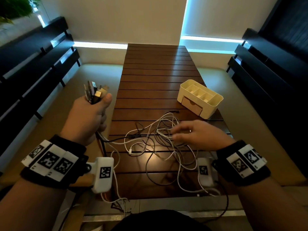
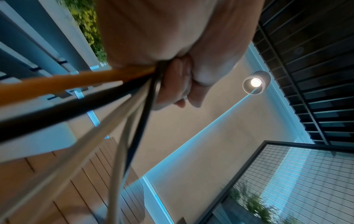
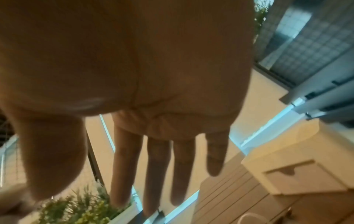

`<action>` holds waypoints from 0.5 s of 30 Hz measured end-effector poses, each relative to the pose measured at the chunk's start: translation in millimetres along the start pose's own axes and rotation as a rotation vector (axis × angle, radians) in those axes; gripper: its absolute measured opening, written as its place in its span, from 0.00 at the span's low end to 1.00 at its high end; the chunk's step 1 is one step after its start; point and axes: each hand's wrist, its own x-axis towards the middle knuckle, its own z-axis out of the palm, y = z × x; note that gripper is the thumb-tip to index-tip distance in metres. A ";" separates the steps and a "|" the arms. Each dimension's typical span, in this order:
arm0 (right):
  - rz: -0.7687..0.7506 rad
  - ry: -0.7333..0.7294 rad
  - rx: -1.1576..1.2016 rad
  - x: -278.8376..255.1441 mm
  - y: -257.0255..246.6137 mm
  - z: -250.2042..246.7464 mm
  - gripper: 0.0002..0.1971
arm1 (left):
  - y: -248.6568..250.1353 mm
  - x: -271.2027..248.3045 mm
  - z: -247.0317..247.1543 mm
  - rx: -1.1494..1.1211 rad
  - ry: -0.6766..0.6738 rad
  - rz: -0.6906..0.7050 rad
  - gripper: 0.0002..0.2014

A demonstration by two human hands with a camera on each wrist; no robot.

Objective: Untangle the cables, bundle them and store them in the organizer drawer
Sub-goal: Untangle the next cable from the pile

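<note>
My left hand (image 1: 90, 112) is raised left of the table and grips several cable ends, their plugs (image 1: 95, 91) sticking up above the fist. In the left wrist view white, black and orange cables (image 2: 107, 106) run out from the curled fingers (image 2: 176, 84). A tangle of white, grey and black cables (image 1: 158, 144) lies on the slatted wooden table (image 1: 155, 72). My right hand (image 1: 193, 134) hovers over the tangle's right side with straight fingers (image 3: 159, 174), holding nothing. The cream organizer (image 1: 200, 97) stands at the right, its small drawer (image 1: 191, 105) closed.
Dark benches (image 1: 36, 64) flank the table on both sides. Some cables hang over the table's near edge (image 1: 120, 200) toward my lap. A potted plant (image 3: 80, 209) shows in the right wrist view.
</note>
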 end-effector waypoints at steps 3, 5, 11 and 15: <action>-0.163 0.081 0.264 6.2 -11.2 4.6 0.25 | 1.2 -5.5 17.3 -0.009 -0.087 -0.046 0.11; -0.239 0.044 0.291 11.8 -24.9 15.9 0.35 | 1.4 -11.1 31.0 -0.055 -0.157 -0.078 0.07; -0.197 -0.353 0.439 18.6 -56.2 74.4 0.31 | 12.6 -11.5 46.0 -0.205 -0.122 -0.070 0.11; -0.063 -0.709 0.709 15.3 -47.9 86.6 0.26 | 15.6 -5.1 27.9 -0.295 -0.012 -0.092 0.13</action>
